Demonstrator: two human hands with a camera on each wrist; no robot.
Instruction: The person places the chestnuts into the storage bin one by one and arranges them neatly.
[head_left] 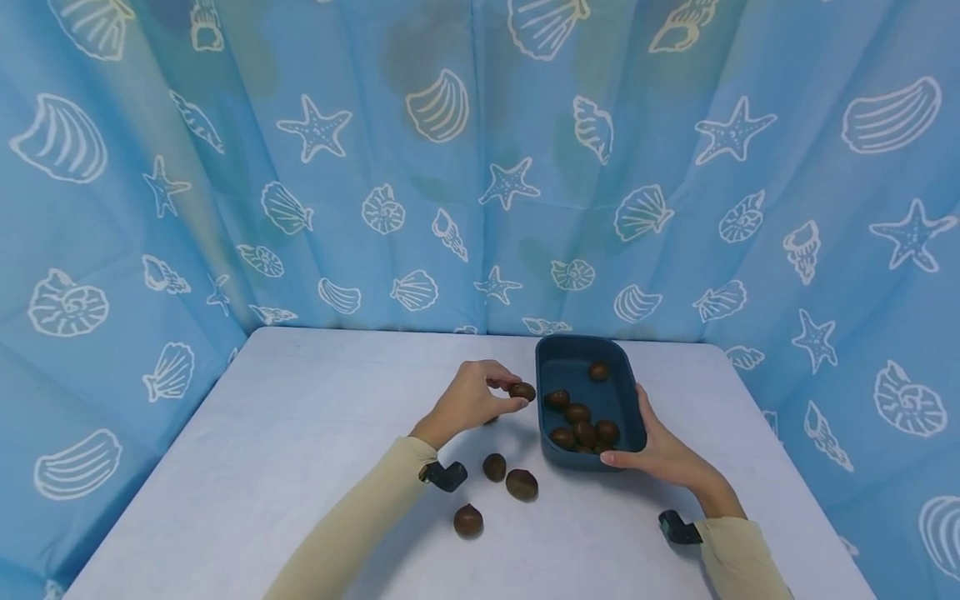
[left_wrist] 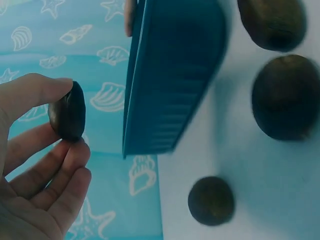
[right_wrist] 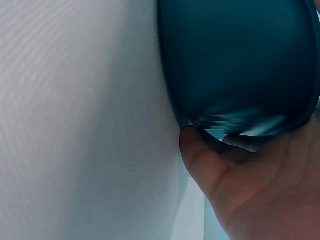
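My left hand (head_left: 476, 396) pinches a brown chestnut (head_left: 522, 391) between thumb and fingertips, just outside the left rim of a dark blue rectangular container (head_left: 570, 368). In the left wrist view the held chestnut (left_wrist: 68, 112) shows side-on, apart from the container wall (left_wrist: 175, 75). My right hand (head_left: 663, 454) grips the container at its near right corner, thumb at the near rim and fingers along the right side. Several chestnuts (head_left: 585, 432) lie inside, mostly bunched at the near end, with a single chestnut (head_left: 598, 371) towards the far end.
Left of the container, loose chestnuts (head_left: 522, 484) lie on the white-covered table (head_left: 315, 417). The nearest chestnut (head_left: 468, 521) sits apart from the others, and another (head_left: 491, 419) is partly hidden under my left hand. A blue seashell-print curtain (head_left: 480, 250) hangs around the table.
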